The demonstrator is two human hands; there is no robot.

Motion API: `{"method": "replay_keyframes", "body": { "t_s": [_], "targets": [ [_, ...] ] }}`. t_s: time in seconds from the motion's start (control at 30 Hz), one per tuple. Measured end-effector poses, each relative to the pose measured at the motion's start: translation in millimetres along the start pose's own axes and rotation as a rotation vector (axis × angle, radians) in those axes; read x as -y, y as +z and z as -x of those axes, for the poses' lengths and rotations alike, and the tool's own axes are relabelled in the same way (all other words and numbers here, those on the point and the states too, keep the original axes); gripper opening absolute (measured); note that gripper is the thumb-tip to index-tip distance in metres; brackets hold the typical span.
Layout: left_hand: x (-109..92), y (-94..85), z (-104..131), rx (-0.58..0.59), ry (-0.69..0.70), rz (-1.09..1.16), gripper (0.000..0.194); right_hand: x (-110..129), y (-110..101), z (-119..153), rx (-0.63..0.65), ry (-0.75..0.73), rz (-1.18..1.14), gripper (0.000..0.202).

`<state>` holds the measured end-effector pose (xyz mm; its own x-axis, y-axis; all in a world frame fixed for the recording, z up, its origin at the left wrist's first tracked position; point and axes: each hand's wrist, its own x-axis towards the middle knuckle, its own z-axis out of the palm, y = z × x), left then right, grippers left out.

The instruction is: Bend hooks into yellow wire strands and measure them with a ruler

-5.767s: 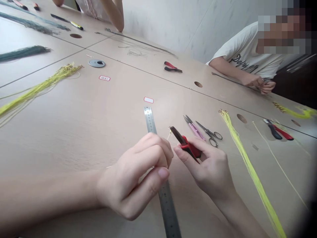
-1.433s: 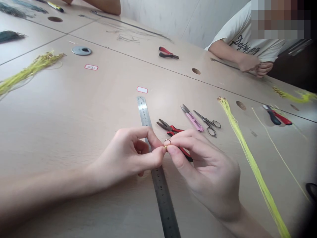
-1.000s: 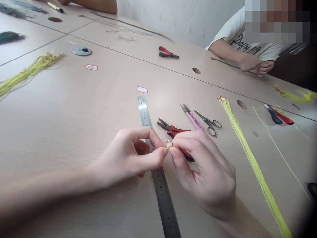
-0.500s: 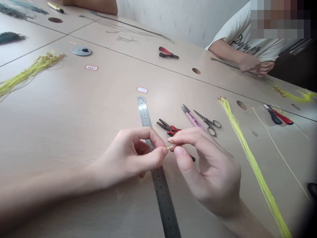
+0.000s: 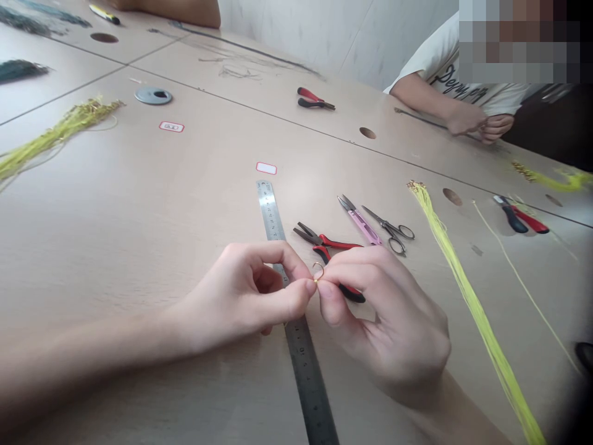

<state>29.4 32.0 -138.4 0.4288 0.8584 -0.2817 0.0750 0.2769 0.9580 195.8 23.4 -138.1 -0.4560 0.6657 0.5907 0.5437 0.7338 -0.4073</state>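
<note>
Between my fingertips is a small gold hook (image 5: 319,269), its curved end standing up. My left hand (image 5: 264,287) pinches the yellow bit at the hook's base, thumb against forefinger. My right hand (image 5: 389,315) meets it from the right, thumb and forefinger pressed together on the hook. A steel ruler (image 5: 308,377) runs beneath my left fingers. Red and black pliers (image 5: 319,240) lie just behind my hands, their handles partly covered by my right hand. Beyond them are pink snips (image 5: 361,224) and small metal scissors (image 5: 391,228).
Yellow cord bundles lie right (image 5: 467,290) and left (image 5: 55,136). A grey disc (image 5: 152,95), two labels and more pliers (image 5: 315,99) rest farther back. Across the table (image 5: 208,154), a person in a white shirt (image 5: 424,59) works with both hands.
My right fingers have closed in and moved slightly left to meet my left fingertips. The hook now stands more upright, and more of the pliers shows.
</note>
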Motion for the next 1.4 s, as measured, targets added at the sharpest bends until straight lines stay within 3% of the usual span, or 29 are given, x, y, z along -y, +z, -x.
{"method": "replay_keyframes", "body": {
  "t_s": [0.23,0.7,1.07,1.4],
  "targets": [
    [8.3,-0.2,-0.1,0.082,0.057,0.008,0.018,-2.4,0.1,1.0,-0.028,-0.048,0.071,0.012],
    [2.8,-1.8,0.5,0.086,0.076,-0.023,0.013,-2.0,-0.1,-0.9,0.005,-0.022,0.058,0.013],
    [1.1,-0.5,-0.1,0.068,0.086,0.05,0.013,-0.2,0.1,-0.9,-0.073,0.24,-0.151,0.011],
    [1.5,-0.8,0.7,0.088,0.113,0.061,0.013,3.2,0.4,-2.6,-0.04,0.199,-0.185,0.012]
  ]
}}
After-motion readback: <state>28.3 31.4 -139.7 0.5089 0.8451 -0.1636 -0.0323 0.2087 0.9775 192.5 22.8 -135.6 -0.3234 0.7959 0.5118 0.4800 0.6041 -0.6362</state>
